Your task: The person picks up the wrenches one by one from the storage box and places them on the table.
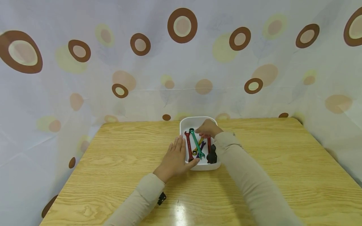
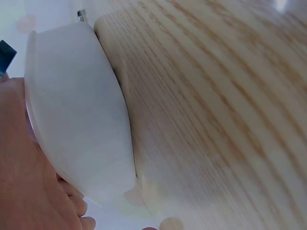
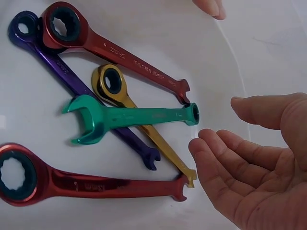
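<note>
1. My left hand (image 1: 173,160) lies along the left rim of the white box (image 1: 203,168), fingers straight and thumb over the near corner. It clasps nothing; I judge that this light contact steadies the box on the wooden table (image 1: 127,150).
2. My right hand (image 3: 254,167) is inside the box, empty, with fingers loosely bent and thumb spread away. The gap between them faces the ring end of the green wrench (image 3: 139,117), apparently leaving room for a pinch.
3. The green wrench lies inside the box, across the purple wrench (image 3: 67,75) and the yellow wrench (image 3: 158,146); being uppermost, it seems easiest to lift.
4. One red wrench (image 3: 129,62) lies toward my left, another red wrench (image 3: 105,188) toward my right, flanking the crossed ones.
</note>
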`<state>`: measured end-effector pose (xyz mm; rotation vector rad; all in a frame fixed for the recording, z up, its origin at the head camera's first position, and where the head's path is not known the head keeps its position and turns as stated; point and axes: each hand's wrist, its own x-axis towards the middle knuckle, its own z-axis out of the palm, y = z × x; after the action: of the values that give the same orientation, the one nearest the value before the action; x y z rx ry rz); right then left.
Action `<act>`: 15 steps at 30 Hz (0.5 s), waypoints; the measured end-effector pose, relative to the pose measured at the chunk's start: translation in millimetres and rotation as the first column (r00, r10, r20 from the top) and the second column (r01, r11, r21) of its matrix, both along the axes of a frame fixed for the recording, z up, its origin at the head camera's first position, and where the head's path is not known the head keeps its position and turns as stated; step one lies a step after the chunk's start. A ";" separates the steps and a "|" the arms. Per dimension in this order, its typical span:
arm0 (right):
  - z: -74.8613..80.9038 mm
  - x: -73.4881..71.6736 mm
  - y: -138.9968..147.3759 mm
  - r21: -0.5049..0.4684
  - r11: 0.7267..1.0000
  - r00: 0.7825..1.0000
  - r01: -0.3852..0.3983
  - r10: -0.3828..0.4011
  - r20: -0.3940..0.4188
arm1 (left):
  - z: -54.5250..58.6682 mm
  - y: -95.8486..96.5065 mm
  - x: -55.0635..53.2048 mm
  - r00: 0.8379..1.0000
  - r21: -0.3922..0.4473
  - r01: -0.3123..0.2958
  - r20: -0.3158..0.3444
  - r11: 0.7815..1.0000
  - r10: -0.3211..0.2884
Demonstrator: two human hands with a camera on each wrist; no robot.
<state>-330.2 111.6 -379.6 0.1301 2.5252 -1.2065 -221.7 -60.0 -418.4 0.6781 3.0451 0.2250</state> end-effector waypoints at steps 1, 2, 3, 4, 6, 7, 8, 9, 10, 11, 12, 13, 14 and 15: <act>-1.9 -0.6 -0.1 -0.009 1.000 1.000 0.004 -0.004 0.007 | -0.2 0.2 -0.1 1.000 -0.001 0.000 -0.002 1.000 0.000; -3.7 -0.9 -0.2 -0.007 1.000 1.000 0.004 -0.004 0.010 | -0.3 0.4 -0.2 1.000 -0.001 0.001 -0.003 1.000 -0.001; -5.4 -1.4 -0.4 -0.004 1.000 1.000 0.007 -0.007 0.011 | -0.4 0.6 -0.2 1.000 -0.001 0.001 -0.003 1.000 -0.001; -7.0 -1.9 -0.7 -0.003 1.000 1.000 0.009 -0.009 0.012 | -0.4 0.8 -0.2 1.000 -0.001 0.001 -0.003 1.000 -0.001; -10.1 -2.6 -1.3 0.006 1.000 1.000 0.014 -0.014 0.015 | -0.1 1.1 -0.1 1.000 0.000 0.001 -0.002 1.000 -0.001; -11.6 -2.9 -1.6 0.015 1.000 1.000 0.014 -0.014 0.016 | -0.1 1.2 0.1 1.000 0.000 0.002 -0.001 1.000 -0.002; -13.4 -3.3 -1.7 0.028 1.000 1.000 0.013 -0.013 0.016 | -0.1 1.3 0.2 1.000 0.006 0.003 0.000 1.000 -0.003; -15.1 -3.8 -1.8 0.038 0.999 1.000 0.011 -0.012 0.018 | -0.1 1.4 0.3 1.000 0.007 0.003 0.003 1.000 -0.003; -16.9 -4.1 -1.8 0.044 0.999 1.000 0.010 -0.010 0.018 | -0.1 1.5 0.5 1.000 0.005 0.002 0.007 1.000 -0.002; -18.5 -4.6 -1.9 0.049 0.999 1.000 0.012 -0.013 0.018 | -0.1 1.5 0.6 1.000 0.007 0.001 0.010 1.000 -0.001; -20.0 -5.1 -2.0 0.046 0.999 1.000 0.016 -0.017 0.019 | 0.0 1.4 0.7 1.000 0.010 0.000 0.012 1.000 0.000; -21.3 -5.5 -2.2 0.039 0.999 1.000 0.020 -0.021 0.021 | 0.0 1.2 0.8 1.000 0.015 0.001 0.009 1.000 -0.001; -22.5 -5.9 -2.3 0.030 0.999 0.999 0.024 -0.025 0.020 | 0.1 1.1 0.9 1.000 0.017 -0.001 0.010 1.000 0.000; -23.3 -6.1 -2.5 0.018 0.999 0.999 0.028 -0.028 0.019 | 0.3 1.1 1.0 1.000 0.015 -0.004 0.012 1.000 0.004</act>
<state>-336.3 109.1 -402.9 0.1806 2.5263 -1.1881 -220.7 -58.9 -418.1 0.6695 3.0368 0.2506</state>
